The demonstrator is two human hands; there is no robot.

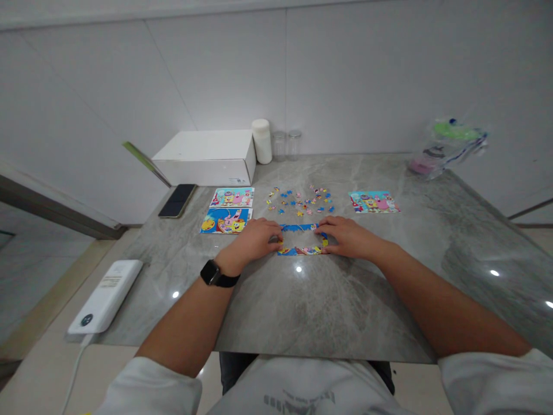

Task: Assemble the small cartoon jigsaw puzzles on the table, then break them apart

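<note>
A rectangular jigsaw puzzle border (298, 251) lies on the grey table with bare tabletop inside it. My left hand (260, 238) grips its left end, fingers at the far corner and thumb at the near one. At the right end, my right hand (343, 236) holds it the same way. Both hands cover parts of the short sides. Just beyond the border, several loose jigsaw pieces (299, 203) are scattered. Cartoon picture cards lie to the left, a pink and light blue card (232, 197) above a dark blue card (224, 221). Another picture card (374, 202) rests at the right.
A white box (203, 155), a white bottle (261, 142) and two clear jars (287, 145) stand along the wall. A phone (177, 200) and a white power bank (106, 297) with a cable lie left. A plastic bag (447, 148) sits at the back right corner.
</note>
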